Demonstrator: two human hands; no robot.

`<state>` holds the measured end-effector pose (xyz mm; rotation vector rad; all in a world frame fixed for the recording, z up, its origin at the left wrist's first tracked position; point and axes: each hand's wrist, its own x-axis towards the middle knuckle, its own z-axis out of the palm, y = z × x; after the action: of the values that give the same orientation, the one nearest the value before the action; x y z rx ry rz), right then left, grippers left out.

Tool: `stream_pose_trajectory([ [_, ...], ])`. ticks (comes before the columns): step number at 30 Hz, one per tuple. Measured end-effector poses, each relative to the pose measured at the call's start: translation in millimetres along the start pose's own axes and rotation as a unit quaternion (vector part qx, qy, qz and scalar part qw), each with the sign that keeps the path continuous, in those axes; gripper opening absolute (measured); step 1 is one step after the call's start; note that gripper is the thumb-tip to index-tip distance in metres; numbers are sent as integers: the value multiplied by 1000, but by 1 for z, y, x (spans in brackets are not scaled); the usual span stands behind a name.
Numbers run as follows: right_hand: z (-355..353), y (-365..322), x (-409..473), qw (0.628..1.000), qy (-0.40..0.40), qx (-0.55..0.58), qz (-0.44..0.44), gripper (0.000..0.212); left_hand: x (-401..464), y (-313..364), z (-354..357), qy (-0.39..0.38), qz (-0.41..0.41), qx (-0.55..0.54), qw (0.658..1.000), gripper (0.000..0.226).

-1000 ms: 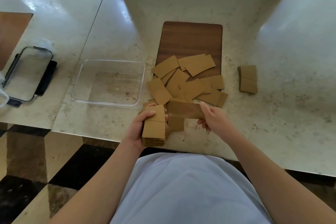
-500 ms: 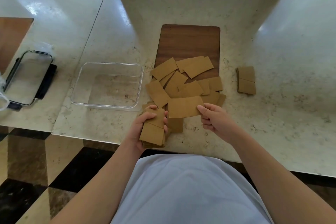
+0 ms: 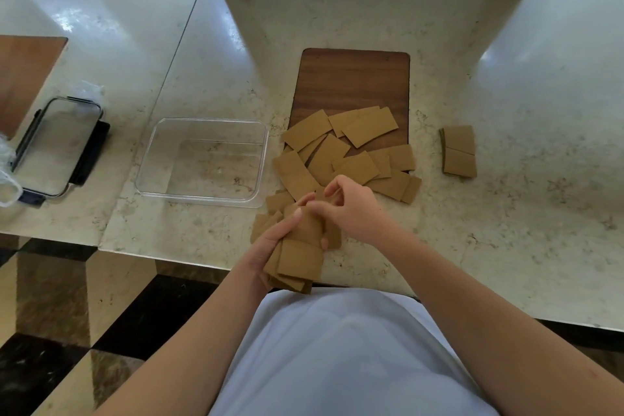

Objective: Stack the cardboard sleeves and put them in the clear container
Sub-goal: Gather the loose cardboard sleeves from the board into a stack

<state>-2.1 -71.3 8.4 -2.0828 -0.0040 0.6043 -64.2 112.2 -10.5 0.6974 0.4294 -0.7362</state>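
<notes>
We see a pale marble desk (image 3: 337, 27) filling the upper frame. On it, at centre, lies a dark wooden board (image 3: 353, 84) with loose cardboard sleeves (image 3: 341, 152) spilling off its lower edge. Left of them sits the clear container (image 3: 202, 160); far left, a lid (image 3: 55, 145). A small sleeve stack (image 3: 459, 152) lies right.

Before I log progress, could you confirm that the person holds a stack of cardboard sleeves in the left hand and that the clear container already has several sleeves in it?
Not quite. The head view shows the left hand gripping the stack of cardboard sleeves, but the clear container holds no sleeves yet; only the counter shows through it.
</notes>
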Motion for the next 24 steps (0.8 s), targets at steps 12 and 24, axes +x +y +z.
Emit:
stream_pose_trajectory([
  [12,75,-20,-39,919,-65,-220,-321,97,-14,3,-30,95,91,-112,985,75],
  [24,80,-21,-37,952,0,-107,-287,77,-21,-8,-23,82,169,-124,974,39],
])
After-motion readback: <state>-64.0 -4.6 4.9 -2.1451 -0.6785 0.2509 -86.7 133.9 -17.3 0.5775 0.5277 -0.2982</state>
